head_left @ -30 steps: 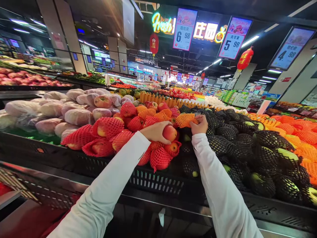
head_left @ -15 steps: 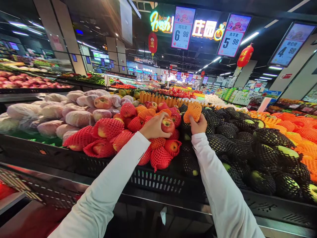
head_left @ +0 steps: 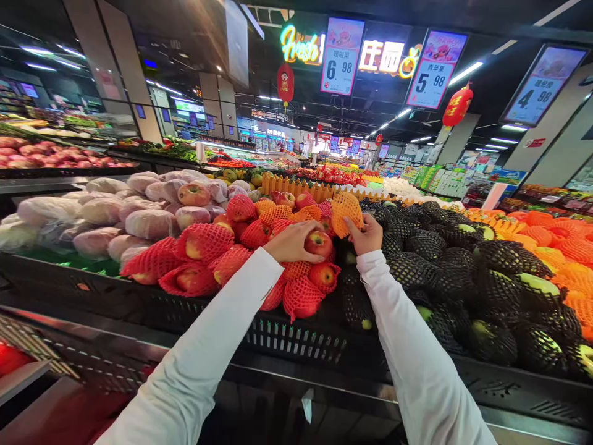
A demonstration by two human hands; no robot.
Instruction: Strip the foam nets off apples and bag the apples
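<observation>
Over the black crate (head_left: 287, 337), my left hand (head_left: 291, 243) still grips the smooth red apple (head_left: 318, 242); right hand (head_left: 368, 233) has swung the orange foam net (head_left: 346, 213) closer, fingers pinching it.

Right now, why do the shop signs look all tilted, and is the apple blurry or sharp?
In the head view, the wide lens bends the edges, so the price signs and pillars lean. The bare apple in the left hand looks sharp, as does the orange net in the right hand. The neon sign glows with glare; the far aisles are soft.
</observation>
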